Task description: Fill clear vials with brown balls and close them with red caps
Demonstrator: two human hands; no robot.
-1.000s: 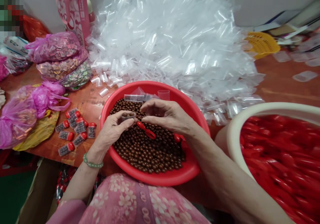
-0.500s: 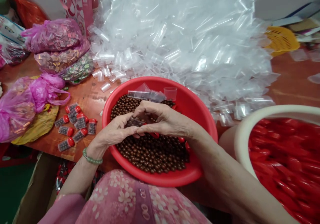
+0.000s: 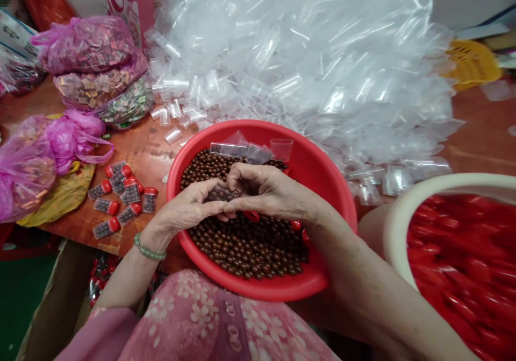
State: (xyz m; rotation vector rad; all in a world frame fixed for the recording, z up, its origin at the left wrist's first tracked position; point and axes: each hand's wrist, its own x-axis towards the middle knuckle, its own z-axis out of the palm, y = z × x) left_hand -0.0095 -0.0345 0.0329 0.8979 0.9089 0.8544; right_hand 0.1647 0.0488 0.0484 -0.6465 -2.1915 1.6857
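My left hand (image 3: 189,206) grips a small clear plastic container (image 3: 220,193) filled with brown balls, held level over the red basin (image 3: 350,210). At the container's right end, my right hand (image 3: 270,193) is closed in a pinch, its thumb close to the left fingertips. Whatever lies between the right fingers is hidden. Below both hands, shiny brown balls (image 3: 250,253) cover much of the basin's bottom. Clear empty containers (image 3: 229,149) rest on the balls toward the far side. A red cap (image 3: 296,225) shows beside my right wrist.
Filled containers with red caps (image 3: 129,191) lie on the table (image 3: 137,156) to the left, near pink bags (image 3: 86,54) of small wrapped pieces. A big heap of clear containers (image 3: 306,65) fills the back. At right stands a white bucket (image 3: 397,237) of red caps.
The view has shifted slightly. My right fingers have drawn back a little to the right from the container, so more of it shows; my left hand keeps its hold.
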